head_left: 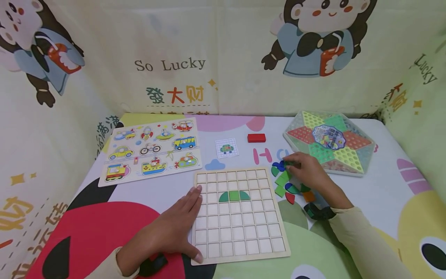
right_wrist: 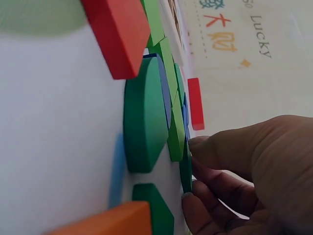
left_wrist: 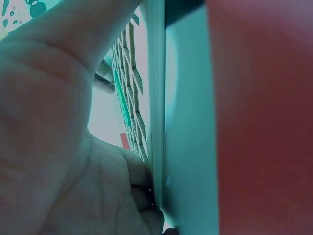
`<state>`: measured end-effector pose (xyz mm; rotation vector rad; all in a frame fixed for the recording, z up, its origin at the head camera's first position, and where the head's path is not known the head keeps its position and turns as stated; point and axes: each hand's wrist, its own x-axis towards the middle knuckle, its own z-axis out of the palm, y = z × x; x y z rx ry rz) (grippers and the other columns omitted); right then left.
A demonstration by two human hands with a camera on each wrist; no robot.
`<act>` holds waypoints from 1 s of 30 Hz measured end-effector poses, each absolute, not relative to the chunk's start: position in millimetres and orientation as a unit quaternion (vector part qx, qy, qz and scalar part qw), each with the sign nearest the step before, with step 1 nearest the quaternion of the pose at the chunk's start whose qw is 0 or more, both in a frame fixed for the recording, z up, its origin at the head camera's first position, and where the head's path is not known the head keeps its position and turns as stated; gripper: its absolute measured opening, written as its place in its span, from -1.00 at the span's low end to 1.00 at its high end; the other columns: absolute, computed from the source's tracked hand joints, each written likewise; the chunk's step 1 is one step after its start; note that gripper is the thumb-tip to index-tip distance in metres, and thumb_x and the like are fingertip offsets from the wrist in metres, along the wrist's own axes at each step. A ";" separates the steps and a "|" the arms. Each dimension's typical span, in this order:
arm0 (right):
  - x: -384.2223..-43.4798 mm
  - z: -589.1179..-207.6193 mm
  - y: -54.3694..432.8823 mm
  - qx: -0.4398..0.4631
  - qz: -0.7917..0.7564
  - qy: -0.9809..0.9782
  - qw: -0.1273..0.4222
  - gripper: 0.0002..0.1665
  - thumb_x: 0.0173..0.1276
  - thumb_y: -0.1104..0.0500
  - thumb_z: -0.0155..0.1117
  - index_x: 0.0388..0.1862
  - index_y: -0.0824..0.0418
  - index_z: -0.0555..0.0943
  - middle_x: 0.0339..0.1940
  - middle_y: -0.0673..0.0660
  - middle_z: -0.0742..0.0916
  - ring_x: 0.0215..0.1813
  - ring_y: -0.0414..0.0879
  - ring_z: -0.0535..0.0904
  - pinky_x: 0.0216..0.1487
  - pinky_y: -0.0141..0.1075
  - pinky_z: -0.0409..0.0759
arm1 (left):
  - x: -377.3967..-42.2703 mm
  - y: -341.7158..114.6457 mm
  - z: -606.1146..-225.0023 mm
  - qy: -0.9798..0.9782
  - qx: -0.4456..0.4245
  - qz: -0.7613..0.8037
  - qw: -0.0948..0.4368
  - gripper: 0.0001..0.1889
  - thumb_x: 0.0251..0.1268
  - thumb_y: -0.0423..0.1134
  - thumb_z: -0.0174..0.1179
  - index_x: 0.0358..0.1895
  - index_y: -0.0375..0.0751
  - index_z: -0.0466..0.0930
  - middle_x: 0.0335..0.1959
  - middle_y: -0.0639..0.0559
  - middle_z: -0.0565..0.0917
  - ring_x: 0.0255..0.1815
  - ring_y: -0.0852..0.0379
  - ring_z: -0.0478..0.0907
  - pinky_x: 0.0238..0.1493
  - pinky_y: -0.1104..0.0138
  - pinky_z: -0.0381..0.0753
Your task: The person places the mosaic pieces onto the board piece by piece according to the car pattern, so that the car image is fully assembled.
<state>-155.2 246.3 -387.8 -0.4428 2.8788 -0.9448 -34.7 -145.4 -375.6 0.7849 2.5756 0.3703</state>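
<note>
Right of the board (head_left: 239,234), right hand (head_left: 311,174) edge-pinches a green piece (right_wrist: 185,172), likely light, rigid. Left hand (head_left: 175,226), outstretched, touches board.

Three green pieces (head_left: 234,196) are set in the gridded wooden board (head_left: 239,222). Beside it, a dark green piece (right_wrist: 185,172) is seemingly pinched.

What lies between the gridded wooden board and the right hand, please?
In the head view, loose coloured pieces, some green, blue and red, lie between the board and the right hand.
</note>
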 end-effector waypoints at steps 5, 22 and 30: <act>-154.0 -387.6 245.5 -0.140 -0.309 0.939 0.047 -0.75 0.34 0.40 0.25 -0.02 0.37 0.67 0.01 0.33 0.61 -0.05 0.19 0.57 0.00 0.09 0.58 | -34.6 -145.6 -376.6 0.927 0.281 0.134 0.211 0.40 -0.40 0.46 0.42 0.53 -0.29 -0.01 0.58 -0.12 -0.17 0.55 -0.13 -0.25 0.40 -0.06 0.13; -156.8 -388.0 245.2 -0.152 -0.262 0.953 0.022 -0.79 0.28 0.37 0.34 -0.10 0.38 0.70 -0.18 0.24 0.63 -0.27 0.03 0.47 -0.23 -0.11 0.55 | -34.7 -146.1 -378.5 0.927 0.283 0.133 0.208 0.39 -0.39 0.46 0.41 0.53 -0.28 -0.01 0.58 -0.12 -0.17 0.55 -0.13 -0.25 0.40 -0.06 0.12; -157.1 -386.1 246.7 -0.172 -0.254 0.952 -0.005 -0.81 0.38 0.36 0.24 -0.09 0.40 0.69 -0.14 0.30 0.69 -0.09 0.18 0.60 -0.06 0.06 0.59 | -35.0 -147.1 -379.1 0.927 0.282 0.133 0.208 0.39 -0.39 0.46 0.41 0.54 -0.27 -0.01 0.58 -0.11 -0.17 0.55 -0.12 -0.26 0.40 -0.06 0.12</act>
